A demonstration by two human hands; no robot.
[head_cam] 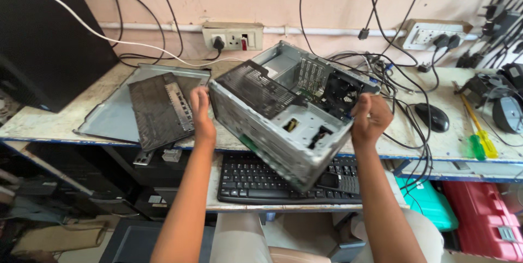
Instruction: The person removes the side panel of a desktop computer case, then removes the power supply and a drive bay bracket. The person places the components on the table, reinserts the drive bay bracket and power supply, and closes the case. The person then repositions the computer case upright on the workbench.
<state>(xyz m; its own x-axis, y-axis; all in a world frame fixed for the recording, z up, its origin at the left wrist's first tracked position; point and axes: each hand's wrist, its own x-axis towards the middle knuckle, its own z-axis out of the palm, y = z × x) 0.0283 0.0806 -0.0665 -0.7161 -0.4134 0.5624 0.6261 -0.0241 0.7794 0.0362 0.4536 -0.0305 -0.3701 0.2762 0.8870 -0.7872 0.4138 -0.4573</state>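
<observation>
- Nearest to me are both forearms, reaching up from my lap toward the open computer case (pixel 283 116), which I hold tilted above the keyboard (pixel 272 178) on the pull-out shelf under the bench (pixel 65 118).
- My left hand (pixel 201 116) lies flat against the case's left front corner, fingers pressed along the perforated metal; it is grasping the case by pressure rather than curling round an edge.
- My right hand (pixel 371 117) is clenched over the case's right rim, beside the fan (pixel 340 93) inside.
- To handle this well, I judge I should keep both palms pushing inward evenly, keep my fingers off the sharp sheet-metal edges, and mind the cables (pixel 406 86) trailing just behind the case so none snag as it turns.
- The case is off the bench at its near end, its open side facing up and toward me, its far end close to the bench top.
- Left of it lie a grey side panel (pixel 109 116) and a dark front cover (pixel 160 110) resting on that panel.
- On the wall, a cream socket plate (pixel 233 37) has a small red switch; a second white socket box (pixel 430 34) carries black plugs.
- Under the bench at right sit a teal box (pixel 430 203) and a red box (pixel 482 214).
- Two screwdrivers (pixel 479 135), yellow and green handled, lie near a black mouse (pixel 433 117).
</observation>
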